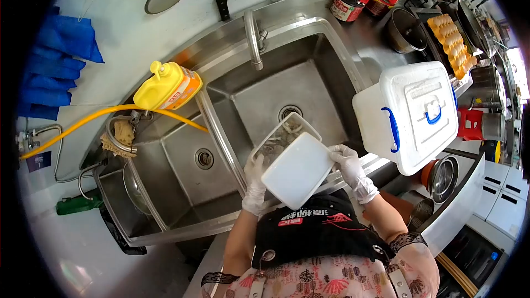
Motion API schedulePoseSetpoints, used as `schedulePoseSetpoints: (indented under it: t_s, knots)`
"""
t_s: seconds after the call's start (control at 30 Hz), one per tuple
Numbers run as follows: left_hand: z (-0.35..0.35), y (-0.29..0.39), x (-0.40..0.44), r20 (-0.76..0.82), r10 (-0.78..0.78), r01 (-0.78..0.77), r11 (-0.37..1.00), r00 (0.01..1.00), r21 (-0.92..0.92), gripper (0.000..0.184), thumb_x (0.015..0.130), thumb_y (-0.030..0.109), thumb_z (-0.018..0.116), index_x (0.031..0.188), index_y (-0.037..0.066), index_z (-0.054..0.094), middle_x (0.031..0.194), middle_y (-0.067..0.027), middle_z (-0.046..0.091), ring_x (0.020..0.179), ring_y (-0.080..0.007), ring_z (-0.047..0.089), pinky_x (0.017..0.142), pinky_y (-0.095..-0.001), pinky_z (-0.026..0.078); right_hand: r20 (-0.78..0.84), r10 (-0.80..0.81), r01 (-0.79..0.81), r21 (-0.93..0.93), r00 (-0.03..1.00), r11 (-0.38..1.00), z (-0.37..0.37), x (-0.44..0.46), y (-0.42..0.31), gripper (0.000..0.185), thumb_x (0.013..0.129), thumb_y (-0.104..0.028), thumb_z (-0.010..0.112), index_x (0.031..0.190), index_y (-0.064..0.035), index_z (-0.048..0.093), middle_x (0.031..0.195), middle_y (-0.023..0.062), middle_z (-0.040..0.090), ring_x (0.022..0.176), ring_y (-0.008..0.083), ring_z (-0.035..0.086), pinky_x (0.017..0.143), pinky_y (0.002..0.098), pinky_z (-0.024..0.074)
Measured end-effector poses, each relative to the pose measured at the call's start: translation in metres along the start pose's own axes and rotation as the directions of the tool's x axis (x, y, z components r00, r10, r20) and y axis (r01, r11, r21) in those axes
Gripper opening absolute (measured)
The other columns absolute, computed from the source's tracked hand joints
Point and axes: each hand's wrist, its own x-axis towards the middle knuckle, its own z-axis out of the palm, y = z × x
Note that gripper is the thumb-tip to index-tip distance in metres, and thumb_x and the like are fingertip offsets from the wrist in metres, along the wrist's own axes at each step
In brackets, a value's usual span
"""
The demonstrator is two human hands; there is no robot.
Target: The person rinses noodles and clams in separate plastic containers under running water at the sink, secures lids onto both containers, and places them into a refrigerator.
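Container (pixel 310 128), open-topped: held over the near side of the larger sink basin (pixel 276 91); contents greyish, possibly wet food, too small to tell.
Lid (pixel 298 172), white, flat: tilted across the container's near part.
Left hand (pixel 255 181), gloved: fingers clamped on the container's left edge.
Right hand (pixel 348 164), gloved: fingers pinched on the lid's right corner.
Storage box (pixel 417 113), white, blue-handled: right of the basin.
Faucet (pixel 253 38): above the basin.

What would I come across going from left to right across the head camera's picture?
Blue cloths → yellow pump bottle → gloved left hand → white rectangular lid → gloved right hand → white storage box with blue handles.
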Motion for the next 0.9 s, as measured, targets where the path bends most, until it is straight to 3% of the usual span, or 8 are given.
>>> schedulePoseSetpoints:
  t_s: [0.07,0.1,0.13,0.2,0.47,0.53,0.63,0.9]
  knots:
    - [0.006,0.005,-0.004,0.042,0.078,-0.071,0.988,0.996,-0.136,0.027,0.091,0.006,0.048,0.116,-0.002,0.052,0.103,-0.0091,0.061,0.087,-0.0173,0.06,0.078,-0.0284,0.05,0.027,0.07,-0.071,0.045,0.997,0.996,-0.002,-0.001,0.008,0.014,0.086,-0.007,0.057,0.098,0.0002,0.057,0.079,0.0052,0.062,0.061,0.0109,0.056,0.051,0.0211,0.0437]
    - [0.0,-0.001,0.0,0.035,0.131,-0.131,0.991,0.991,0.002,0.026,0.092,0.006,0.046,0.116,-0.003,0.051,0.104,-0.0092,0.061,0.089,-0.0175,0.06,0.078,-0.0295,0.05,0.015,0.089,-0.089,0.063,0.996,0.994,-0.003,-0.002,0.011,0.014,0.086,-0.007,0.057,0.097,0.0005,0.057,0.078,0.0059,0.062,0.061,0.0116,0.056,0.053,0.0219,0.0443]
    - [0.002,0.004,-0.001,0.04,0.128,-0.128,0.992,0.991,0.007,0.026,0.092,0.006,0.046,0.116,-0.003,0.051,0.104,-0.0092,0.061,0.089,-0.0175,0.06,0.078,-0.0295,0.05,0.012,0.09,-0.09,0.069,0.996,0.994,-0.002,0.0,0.015,0.014,0.086,-0.007,0.057,0.097,0.0005,0.057,0.078,0.0059,0.062,0.061,0.0116,0.056,0.053,0.0219,0.0443]
    - [0.004,0.015,-0.007,0.016,-0.022,0.022,0.999,1.0,0.031,0.026,0.092,0.006,0.047,0.115,-0.004,0.051,0.104,-0.0092,0.062,0.09,-0.0171,0.06,0.078,-0.0288,0.05,0.041,0.069,-0.074,0.139,0.997,0.987,0.001,0.01,0.026,0.013,0.086,-0.007,0.057,0.097,0.0011,0.057,0.078,0.0068,0.062,0.06,0.0123,0.056,0.053,0.0219,0.0444]
    - [-0.009,0.01,-0.004,0.053,-0.043,0.051,0.986,0.998,-0.161,0.027,0.089,0.007,0.055,0.114,-0.002,0.054,0.102,-0.0079,0.063,0.088,-0.0151,0.061,0.078,-0.0264,0.05,0.066,0.124,-0.138,0.324,0.99,0.936,0.021,0.039,0.048,0.015,0.086,-0.006,0.059,0.096,0.0038,0.058,0.077,0.0071,0.06,0.062,0.0145,0.054,0.055,0.0251,0.0436]
    - [-0.006,0.012,-0.011,-0.03,0.028,-0.027,0.999,0.999,0.047,0.027,0.088,0.005,0.056,0.114,-0.001,0.055,0.102,-0.0066,0.063,0.09,-0.0138,0.06,0.078,-0.0256,0.049,0.073,0.126,-0.144,0.352,0.989,0.925,0.022,0.043,0.055,0.014,0.085,-0.005,0.059,0.096,0.0039,0.058,0.078,0.0074,0.06,0.061,0.0146,0.055,0.054,0.0251,0.0448]
    - [0.004,0.022,-0.02,-0.047,0.076,-0.066,0.98,0.996,0.19,0.028,0.087,0.003,0.056,0.114,-0.001,0.055,0.103,-0.0064,0.062,0.09,-0.0136,0.06,0.078,-0.0254,0.049,0.066,0.155,-0.168,0.389,0.986,0.906,0.023,0.045,0.062,0.014,0.084,-0.003,0.059,0.096,0.004,0.057,0.078,0.0078,0.06,0.059,0.0151,0.055,0.052,0.0253,0.0461]
    - [0.0,0.022,-0.025,-0.099,0.06,-0.035,0.972,0.993,0.232,0.035,0.086,0.001,0.057,0.12,-0.003,0.052,0.104,-0.007,0.061,0.09,-0.0154,0.059,0.079,-0.0258,0.048,0.068,0.202,-0.213,0.391,0.977,0.896,0.022,0.05,0.071,0.014,0.084,-0.005,0.06,0.095,0.0038,0.058,0.077,0.008,0.059,0.058,0.016,0.055,0.052,0.0259,0.0463]
